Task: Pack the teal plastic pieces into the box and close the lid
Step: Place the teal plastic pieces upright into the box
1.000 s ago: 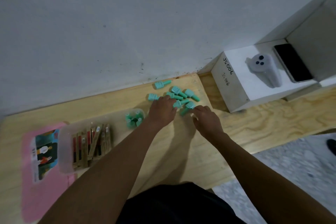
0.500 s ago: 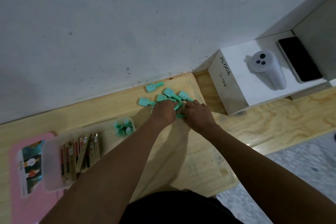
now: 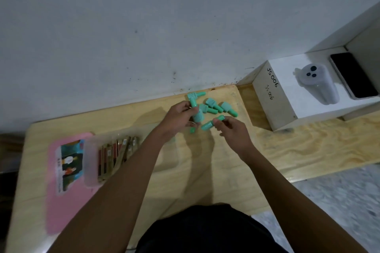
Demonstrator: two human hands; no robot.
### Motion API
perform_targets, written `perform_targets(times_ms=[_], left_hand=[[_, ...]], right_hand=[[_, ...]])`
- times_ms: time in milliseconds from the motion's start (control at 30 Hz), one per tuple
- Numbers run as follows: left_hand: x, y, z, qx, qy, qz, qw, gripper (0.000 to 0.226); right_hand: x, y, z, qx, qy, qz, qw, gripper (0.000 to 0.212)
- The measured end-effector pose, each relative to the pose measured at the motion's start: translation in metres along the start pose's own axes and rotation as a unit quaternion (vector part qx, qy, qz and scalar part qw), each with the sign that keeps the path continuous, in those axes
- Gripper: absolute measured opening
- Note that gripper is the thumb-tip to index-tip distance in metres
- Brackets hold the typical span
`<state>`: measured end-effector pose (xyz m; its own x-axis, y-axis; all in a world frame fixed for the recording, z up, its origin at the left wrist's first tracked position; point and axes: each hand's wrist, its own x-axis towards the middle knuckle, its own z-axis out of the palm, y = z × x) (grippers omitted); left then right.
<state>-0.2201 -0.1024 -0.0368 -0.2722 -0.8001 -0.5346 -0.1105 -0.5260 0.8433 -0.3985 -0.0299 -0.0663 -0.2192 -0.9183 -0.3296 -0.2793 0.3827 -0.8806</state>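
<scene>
A wooden table (image 3: 205,170) is standing against a grey wall (image 3: 144,26) beyond the hands. The left hand (image 3: 177,118) is gripping teal pieces (image 3: 197,114), the right hand (image 3: 233,130) pinching a single piece (image 3: 207,125)

Dim, cool light all over. Soft arm shadows spread across the bench (image 3: 226,181) just below the left hand (image 3: 178,118) and right hand (image 3: 231,131), toward the person. Both hands read fairly sharp; the pink sheet (image 3: 67,201) far left of them is smeared with blur. Straight edges bow near the borders.
</scene>
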Motion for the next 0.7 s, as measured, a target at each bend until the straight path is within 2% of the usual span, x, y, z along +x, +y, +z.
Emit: perform_targets(times_ms=[67, 167, 267, 367, 467, 567, 633, 700], left_hand=[[-0.018, 0.002, -0.015, -0.043, 0.01, 0.014, 0.999, 0.008], [-0.045, -0.001, -0.038, -0.021, 0.033, 0.042, 0.998, 0.013], [-0.064, -0.01, -0.064, 0.041, 0.084, 0.073, 0.993, 0.007], [-0.079, -0.021, -0.086, 0.163, 0.134, 0.119, 0.97, 0.01], [-0.09, -0.032, -0.096, 0.229, 0.166, 0.132, 0.95, 0.014], [-0.096, -0.045, -0.101, 0.264, 0.182, 0.141, 0.937, 0.015], [-0.096, -0.056, -0.103, 0.289, 0.188, 0.132, 0.929, 0.017], [-0.093, -0.065, -0.103, 0.305, 0.181, 0.125, 0.927, 0.013]], right_hand=[[-0.007, -0.011, 0.012, -0.005, -0.007, -0.014, 1.0, 0.025], [-0.017, -0.026, 0.028, -0.031, -0.024, -0.055, 0.998, 0.025], [-0.026, -0.036, 0.047, -0.07, -0.033, -0.09, 0.993, 0.028], [-0.033, -0.041, 0.068, -0.126, -0.036, -0.11, 0.985, 0.024], [-0.039, -0.04, 0.089, -0.238, -0.047, -0.133, 0.961, 0.023], [-0.039, -0.035, 0.104, -0.37, -0.014, -0.188, 0.91, 0.03], [-0.036, -0.029, 0.113, -0.41, 0.004, -0.2, 0.89, 0.033], [-0.034, -0.024, 0.118, -0.424, 0.012, -0.189, 0.886, 0.034]])
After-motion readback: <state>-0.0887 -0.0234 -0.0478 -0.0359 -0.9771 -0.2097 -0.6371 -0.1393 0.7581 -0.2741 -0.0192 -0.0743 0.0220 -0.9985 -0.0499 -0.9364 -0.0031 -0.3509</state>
